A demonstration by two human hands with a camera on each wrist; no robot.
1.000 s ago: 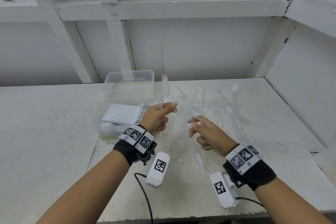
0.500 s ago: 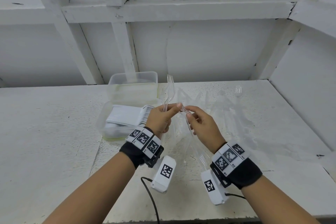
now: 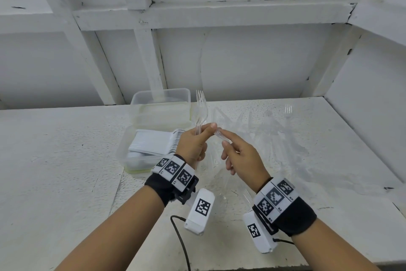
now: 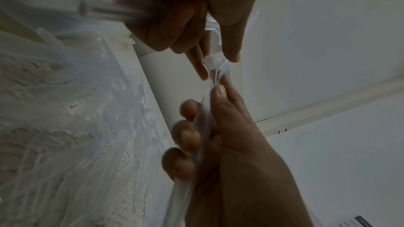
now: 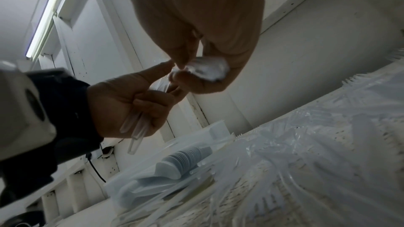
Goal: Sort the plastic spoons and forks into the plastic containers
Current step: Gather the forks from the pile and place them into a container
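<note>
The left hand (image 3: 193, 143) is curled round a small bunch of clear forks (image 3: 201, 108), thumb pressed on the stems. They stand nearly upright above the surface (image 3: 66, 160), tines up and away from the person, handle ends poking out below the palm. The right hand (image 3: 239, 158) pinches one more clear piece (image 3: 218, 134) between thumb and forefinger, its other fingers loosely bent. This piece runs slantwise, its upper end touching the left thumb tip and its long axis trailing down through the right palm toward the wrist. The right wrist view shows a rounded bowl at the pinched end, so it looks like a spoon, though the clear plastic makes that uncertain.

The loose heap (image 3: 263, 134) lies on the surface beyond the hands. At left, the near container (image 3: 123, 149) holds stacked white cutlery; a second container (image 3: 160, 103) stands just behind it.

Risks, as a judgement: if that piece is a spoon, adding it to the forks would mix the sorts. The smooth stems could also slip or fan apart as the left thumb lifts to admit another, dropping pieces back into the heap.
</note>
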